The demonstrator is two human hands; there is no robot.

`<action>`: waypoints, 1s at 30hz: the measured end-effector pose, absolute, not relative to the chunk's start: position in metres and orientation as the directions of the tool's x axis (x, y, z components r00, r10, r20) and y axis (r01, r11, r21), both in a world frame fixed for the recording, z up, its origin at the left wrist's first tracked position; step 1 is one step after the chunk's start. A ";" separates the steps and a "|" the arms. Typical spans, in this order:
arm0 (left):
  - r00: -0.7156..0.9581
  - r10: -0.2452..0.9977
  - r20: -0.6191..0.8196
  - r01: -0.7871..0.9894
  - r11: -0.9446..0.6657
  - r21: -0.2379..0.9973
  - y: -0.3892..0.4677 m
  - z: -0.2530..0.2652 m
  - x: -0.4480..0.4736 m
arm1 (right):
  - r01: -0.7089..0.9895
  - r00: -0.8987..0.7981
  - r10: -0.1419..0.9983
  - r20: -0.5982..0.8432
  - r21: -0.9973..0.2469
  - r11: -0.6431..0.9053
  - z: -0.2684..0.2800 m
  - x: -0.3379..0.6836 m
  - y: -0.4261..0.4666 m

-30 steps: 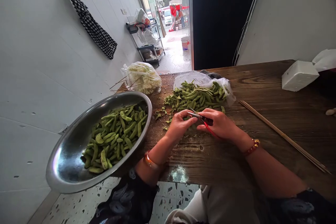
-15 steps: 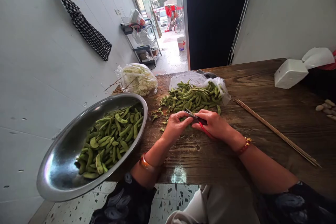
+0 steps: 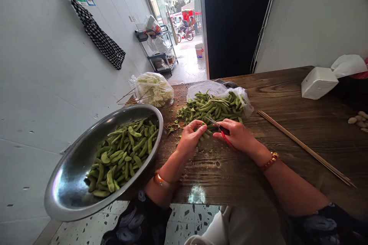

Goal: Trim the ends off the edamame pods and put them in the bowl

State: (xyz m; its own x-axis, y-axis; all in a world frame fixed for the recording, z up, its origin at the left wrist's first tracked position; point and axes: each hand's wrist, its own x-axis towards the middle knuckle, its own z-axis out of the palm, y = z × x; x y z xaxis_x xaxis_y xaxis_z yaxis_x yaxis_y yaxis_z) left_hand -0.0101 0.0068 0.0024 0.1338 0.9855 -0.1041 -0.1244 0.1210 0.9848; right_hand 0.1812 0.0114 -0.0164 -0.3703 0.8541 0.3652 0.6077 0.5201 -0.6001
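Noted from beside the table: left hand (image 3: 189, 136) closed in a pinch, thumb against fingertips, on a small green bean pod (image 3: 203, 124); only a bit of it shows, the fingers cover the rest. Right hand (image 3: 240, 136) curled round metal scissors with red-and-black handles (image 3: 215, 123), blades angled up and leftward, just beside the pinch; blade gap too fine to read. Presumably the pod is gripped at the fingertips so that an end is clear for the blades. Both hands are above the dark-brown wooden table (image 3: 276, 92), just in front of a loose heap of green pods (image 3: 214, 106) at the mouth of a clear plastic bag (image 3: 208, 87); likely set there for short reach. Wide silvery metal basin (image 3: 69, 172) by the left forearm, probably for the left hand's convenience; its support not visible. Appearance: held pod green, surface detail illegible. Pods in the basin (image 3: 123, 157) plump, slightly curved, mid-green, a few yellower. Heap looks similar, with dry-looking leafy scraps (image 3: 174, 125) along its left edge.
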 end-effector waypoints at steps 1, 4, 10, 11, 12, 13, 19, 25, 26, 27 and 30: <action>0.123 0.986 -0.115 -0.166 0.135 0.977 0.008 0.002 -0.011 | 0.609 -0.349 0.860 0.372 -0.607 0.510 -0.016 0.182 0.012; 0.082 0.983 -0.164 -0.256 0.180 0.950 0.011 0.003 -0.013 | 0.596 -0.324 0.861 0.392 -0.623 0.507 -0.015 0.182 0.012; 0.092 0.974 -0.206 -0.317 0.225 0.921 0.012 0.002 -0.014 | 0.583 -0.324 0.854 0.408 -0.625 0.520 -0.015 0.180 0.011; 0.100 0.975 -0.199 -0.323 0.221 0.920 0.012 0.002 -0.013 | 0.576 -0.331 0.852 0.405 -0.629 0.523 -0.016 0.180 0.011; 0.110 0.975 -0.192 -0.325 0.218 0.920 0.011 0.002 -0.013 | 0.569 -0.338 0.850 0.404 -0.632 0.527 -0.016 0.179 0.010; 0.120 0.975 -0.187 -0.323 0.217 0.921 0.011 0.002 -0.012 | 0.562 -0.342 0.847 0.407 -0.634 0.532 -0.016 0.179 0.010; 0.186 0.970 -0.158 -0.251 0.203 0.947 0.006 0.001 -0.009 | 0.546 -0.321 0.833 0.452 -0.630 0.552 -0.016 0.176 0.009; 0.193 0.971 -0.140 -0.228 0.183 0.956 0.007 0.002 -0.011 | 0.579 -0.351 0.824 0.445 -0.588 0.565 -0.016 0.179 0.010; 0.183 0.974 -0.132 -0.228 0.173 0.958 0.007 0.002 -0.012 | 0.593 -0.360 0.824 0.437 -0.574 0.564 -0.016 0.179 0.010; 0.173 0.977 -0.122 -0.226 0.160 0.961 0.008 0.002 -0.012 | 0.605 -0.370 0.823 0.430 -0.561 0.565 -0.016 0.180 0.010; 0.147 0.985 -0.088 -0.216 0.119 0.969 0.009 0.002 -0.014 | 0.626 -0.393 0.818 0.420 -0.530 0.572 -0.016 0.179 0.009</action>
State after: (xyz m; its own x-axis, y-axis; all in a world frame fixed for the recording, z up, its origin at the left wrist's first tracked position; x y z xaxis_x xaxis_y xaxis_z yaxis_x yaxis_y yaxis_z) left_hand -0.0137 0.0090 0.0025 0.1469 0.9852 -0.0881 -0.2161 0.1189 0.9691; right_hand 0.1793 0.0090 -0.0158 -0.3931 0.8182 0.4195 0.6259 0.5723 -0.5298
